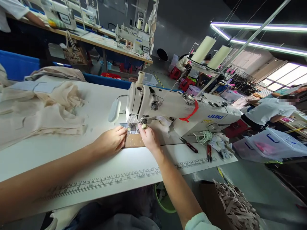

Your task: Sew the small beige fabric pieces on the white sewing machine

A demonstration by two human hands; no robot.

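A white JUKI sewing machine [182, 108] stands on the table, its needle area lit by a small lamp. My left hand [113, 139] rests just left of the presser foot [130, 128], fingers bent together with the tips close to it. On the right side of the needle, my right hand [150, 138] has thumb and fingers closed just below a round knob [144, 124]. Whatever either hand pinches is hidden or too small to make out. Between the hands lies a brown plate [134, 141] with short pale thread bits on it.
Cream fabric pieces [45, 111] are piled at the left. Thread snips [189, 145], a second pair of snips [209, 153] and a coil of pale green cord [203, 137] lie at the right. A printed ruler [115, 179] runs along the front edge. Other people work behind.
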